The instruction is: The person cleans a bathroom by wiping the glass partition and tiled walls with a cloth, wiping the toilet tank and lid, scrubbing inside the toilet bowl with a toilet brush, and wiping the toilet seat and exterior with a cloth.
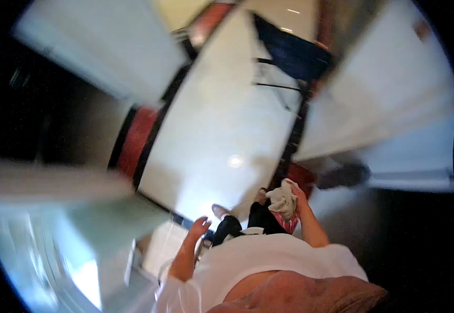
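The right hand (300, 198) holds 1 crumpled, beige fabric cloth (282, 203) beside the right leg (262, 217), probably bunched so it does not trail; the left hand (199, 227) seems empty, fingers loosely apart.

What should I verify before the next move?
1. Right hand has the beige cloth: ok, gripped in front of the body.
2. Left hand free: ok, nothing visible in it.
3. Pinkish-red item below the cloth secured: cannot tell, mostly covered.
4. Dark chair-like object away from the feet: ok, it stands farther ahead on the pale floor.
5. View sharp enough to judge the surroundings: not ok, much of it is blurred.
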Demonstrator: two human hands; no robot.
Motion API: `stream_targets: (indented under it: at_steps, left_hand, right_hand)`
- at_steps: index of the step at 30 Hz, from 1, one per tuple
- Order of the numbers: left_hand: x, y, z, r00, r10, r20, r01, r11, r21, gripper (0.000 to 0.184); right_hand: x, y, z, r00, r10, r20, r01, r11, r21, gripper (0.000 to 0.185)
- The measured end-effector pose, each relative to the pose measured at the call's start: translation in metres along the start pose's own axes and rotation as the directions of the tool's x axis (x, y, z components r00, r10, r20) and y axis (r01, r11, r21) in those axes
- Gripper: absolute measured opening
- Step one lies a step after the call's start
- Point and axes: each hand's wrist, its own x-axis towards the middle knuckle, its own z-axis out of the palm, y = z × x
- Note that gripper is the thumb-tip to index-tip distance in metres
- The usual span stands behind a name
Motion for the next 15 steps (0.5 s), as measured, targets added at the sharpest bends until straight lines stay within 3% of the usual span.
stream_targets:
  at_steps: [1, 2, 3, 4, 5, 6, 7, 8, 9, 10, 12, 13, 14, 15]
  left_hand:
    - [-0.018, 0.003, 0.020, 0.994, -0.072, -0.081, 0.066, 0.995, -0.078, 0.056]
    - [-0.019, 0.055, 0.021, 0.989, -0.006, -0.148, -0.010, 0.994, -0.105, 0.054]
    - [-0.048, -0.011, -0.045, 0.958, 0.060, -0.280, -0.094, 0.989, -0.112, 0.051]
    - [0.024, 0.008, -0.063, 0.909, 0.194, -0.368, -0.256, 0.959, -0.126, 0.050]
    - [0.081, 0.027, -0.070, 0.822, 0.287, -0.492, -0.435, 0.874, -0.217, 0.057]
    - [0.063, 0.037, -0.077, 0.827, 0.222, -0.517, -0.443, 0.823, -0.356, 0.061]
    - [0.061, 0.055, -0.077, 0.846, 0.220, -0.486, -0.477, 0.719, -0.506, 0.065]
    - [0.065, 0.054, -0.087, 0.834, 0.292, -0.468, -0.549, 0.519, -0.655, 0.070]
    - [0.043, 0.044, -0.081, 0.843, 0.327, -0.426, -0.527, 0.348, -0.775, 0.077]
    - [0.024, 0.037, -0.078, 0.843, 0.293, -0.450, -0.531, 0.325, -0.782, 0.077]
    - [-0.006, 0.023, -0.085, 0.763, 0.271, -0.586, -0.616, 0.032, -0.787, 0.082]
    - [-0.003, 0.019, -0.074, 0.762, 0.243, -0.600, -0.620, 0.004, -0.785, 0.082]
    - [0.011, 0.017, -0.068, 0.682, 0.197, -0.704, -0.697, -0.117, -0.707, 0.081]
    - [0.018, 0.010, -0.065, 0.597, 0.135, -0.791, -0.761, -0.217, -0.611, 0.079]
  right_hand:
    - [0.027, -0.007, -0.015, 0.995, -0.069, 0.079, 0.072, 0.997, -0.035, 0.052]
    - [0.048, -0.028, -0.025, 0.992, -0.043, 0.122, 0.057, 0.992, -0.115, 0.049]
    - [0.054, 0.001, 0.099, 0.975, -0.049, 0.215, 0.091, 0.977, -0.194, 0.047]
    - [0.031, -0.090, 0.170, 0.898, -0.186, 0.398, 0.278, 0.943, -0.186, 0.044]
    - [0.118, -0.120, 0.167, 0.864, -0.239, 0.443, 0.412, 0.841, -0.350, 0.039]
    - [0.106, -0.128, 0.212, 0.800, -0.213, 0.561, 0.445, 0.838, -0.316, 0.038]
    - [0.070, -0.144, 0.240, 0.772, -0.200, 0.603, 0.462, 0.829, -0.316, 0.037]
    - [0.049, -0.153, 0.280, 0.679, -0.234, 0.695, 0.645, 0.643, -0.413, 0.034]
    - [0.039, -0.130, 0.305, 0.677, -0.193, 0.710, 0.642, 0.628, -0.441, 0.034]
    - [0.032, -0.111, 0.328, 0.693, -0.116, 0.711, 0.591, 0.657, -0.468, 0.034]
    - [0.010, -0.076, 0.383, 0.684, -0.004, 0.730, 0.548, 0.663, -0.510, 0.035]
    - [-0.004, -0.051, 0.395, 0.635, 0.094, 0.767, 0.534, 0.664, -0.524, 0.034]
    - [-0.013, -0.036, 0.409, 0.576, 0.183, 0.797, 0.534, 0.655, -0.535, 0.034]
    - [-0.002, -0.014, 0.422, 0.416, 0.235, 0.878, 0.673, 0.571, -0.471, 0.039]
